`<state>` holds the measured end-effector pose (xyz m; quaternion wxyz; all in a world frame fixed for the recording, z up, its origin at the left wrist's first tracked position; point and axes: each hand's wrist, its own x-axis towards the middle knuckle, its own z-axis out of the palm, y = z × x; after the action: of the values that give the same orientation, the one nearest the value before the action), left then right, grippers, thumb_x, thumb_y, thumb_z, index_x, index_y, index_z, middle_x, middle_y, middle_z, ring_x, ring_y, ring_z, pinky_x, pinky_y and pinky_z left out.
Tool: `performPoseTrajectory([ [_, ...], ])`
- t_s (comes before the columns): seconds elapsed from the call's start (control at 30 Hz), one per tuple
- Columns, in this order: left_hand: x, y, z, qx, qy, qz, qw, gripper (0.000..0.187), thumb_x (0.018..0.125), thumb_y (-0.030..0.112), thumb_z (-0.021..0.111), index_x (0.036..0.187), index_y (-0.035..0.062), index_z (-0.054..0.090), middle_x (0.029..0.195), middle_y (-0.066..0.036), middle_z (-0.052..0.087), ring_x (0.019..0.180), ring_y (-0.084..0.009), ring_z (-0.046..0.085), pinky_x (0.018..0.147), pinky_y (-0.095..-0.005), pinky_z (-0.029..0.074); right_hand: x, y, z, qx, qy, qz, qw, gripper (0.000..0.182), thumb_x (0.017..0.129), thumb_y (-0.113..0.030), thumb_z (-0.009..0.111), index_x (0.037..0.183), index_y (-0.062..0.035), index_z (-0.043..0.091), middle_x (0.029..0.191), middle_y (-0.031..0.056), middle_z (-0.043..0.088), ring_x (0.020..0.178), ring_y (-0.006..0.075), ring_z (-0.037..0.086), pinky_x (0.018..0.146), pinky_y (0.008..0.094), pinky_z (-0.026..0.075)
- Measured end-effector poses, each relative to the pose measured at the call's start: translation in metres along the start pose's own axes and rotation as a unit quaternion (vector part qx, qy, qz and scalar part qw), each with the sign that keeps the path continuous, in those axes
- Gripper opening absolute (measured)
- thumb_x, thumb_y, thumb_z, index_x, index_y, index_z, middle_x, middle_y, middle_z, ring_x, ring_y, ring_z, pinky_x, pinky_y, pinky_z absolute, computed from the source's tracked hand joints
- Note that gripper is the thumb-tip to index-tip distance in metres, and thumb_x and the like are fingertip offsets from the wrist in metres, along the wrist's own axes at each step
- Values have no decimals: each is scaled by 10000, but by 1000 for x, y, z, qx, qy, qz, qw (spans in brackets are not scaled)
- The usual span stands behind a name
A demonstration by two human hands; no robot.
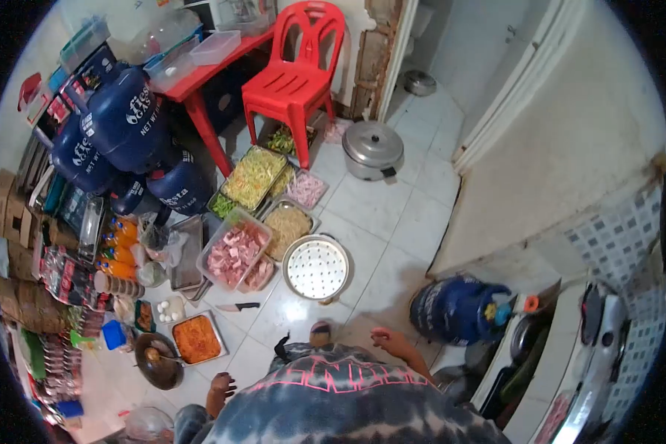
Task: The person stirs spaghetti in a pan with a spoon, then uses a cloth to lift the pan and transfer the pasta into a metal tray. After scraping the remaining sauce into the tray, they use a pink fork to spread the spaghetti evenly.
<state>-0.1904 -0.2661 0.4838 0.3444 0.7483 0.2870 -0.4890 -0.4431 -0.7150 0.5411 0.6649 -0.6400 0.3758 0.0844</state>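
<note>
**Two empty hands above a floor full of food**

Closest to the camera is the person's dark tie-dye shirt [348, 403] with pink letters. The left hand [220, 386] hangs low beside it with the fingers curled loosely, and it holds nothing. The right hand [389, 340] sticks out on the other side, open and loose, and it holds nothing too.

Near the left hand, on the white tile floor [392, 222], sits a dark bowl [159, 360] with a spoon in it. Just beside the bowl is a metal tray of orange sauce [196, 338]. A knife [238, 305] lies flat on the tiles a bit farther out.

Near the right hand stands a small blue gas tank [455, 309], next to the stove [599, 348].

Farther off is a round metal steamer tray [316, 268] full of little holes. Beside it is a clear tub of pink meat [234, 254], then trays of noodles [287, 226] and of green vegetables [255, 177].

To the left, big blue gas tanks [126, 122] are stacked up. Behind the trays stands a silver pot [373, 148] with its lid on. Farthest away are a red chair [296, 74] and a red surface [207, 70] with clear boxes on top.
</note>
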Motion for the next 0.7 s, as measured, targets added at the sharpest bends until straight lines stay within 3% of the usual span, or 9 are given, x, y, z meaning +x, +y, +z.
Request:
performPoseTrajectory([
  [0.1,36,44,24,-21,12,-15,1000,177,747,193,421,880,96,488,749,-50,532,603,-172,535,463,-288,401,11,1,-53,-2,100,-17,995,255,769,-143,502,990,-18,496,823,69,553,696,138,542,599,248,433],
  [0.13,45,64,38,-37,15,29,999,167,750,197,414,853,98,501,732,-44,531,592,-169,534,456,-287,397,20,17,-74,-36,149,-29,988,244,770,-141,501,979,-14,499,815,70,550,690,139,543,591,252,440],
  [0.2,-2,140,97,-67,31,172,982,156,734,211,462,793,76,513,681,-48,532,570,-154,531,443,-261,399,19,-8,-106,63,214,21,975,251,769,-138,501,987,-13,483,809,74,550,664,147,545,559,259,450],
  [0.33,-7,242,198,4,-20,316,948,200,710,213,525,758,21,545,657,-50,542,605,-129,525,516,-239,410,31,-52,-175,88,233,25,968,268,775,-115,477,1023,-18,445,831,94,549,640,161,553,541,272,461],
  [0.47,-34,296,275,166,-60,404,897,265,745,293,490,838,63,583,809,-90,593,781,-215,549,691,-294,420,76,-71,-271,84,205,-35,975,243,785,-104,451,1018,-33,451,845,90,546,663,168,560,549,275,463],
  [0.53,-62,302,291,253,-13,400,881,264,765,298,468,896,101,586,874,-100,584,814,-231,549,721,-302,417,111,-99,-311,72,227,-9,971,227,783,-107,448,999,-38,461,836,88,548,670,170,563,541,261,458],
  [0.6,-34,275,290,187,-47,408,892,215,754,198,499,901,61,574,847,-82,587,719,-183,548,655,-282,429,130,-118,-333,64,247,39,966,212,781,-109,444,981,-42,471,826,86,549,676,172,567,533,247,453],
  [0.63,-30,259,287,60,-51,318,945,221,744,145,497,921,26,557,796,-70,582,667,-143,526,605,-265,429,145,-130,-343,66,244,25,967,182,774,-106,454,940,-35,478,771,75,549,613,151,549,487,233,433],
  [0.7,-40,231,269,-61,5,220,974,208,727,104,500,925,49,532,783,-57,561,617,-140,519,514,-265,416,191,-131,-362,44,223,-27,973,135,770,-103,463,888,-42,486,690,50,534,538,123,508,442,224,403],
])
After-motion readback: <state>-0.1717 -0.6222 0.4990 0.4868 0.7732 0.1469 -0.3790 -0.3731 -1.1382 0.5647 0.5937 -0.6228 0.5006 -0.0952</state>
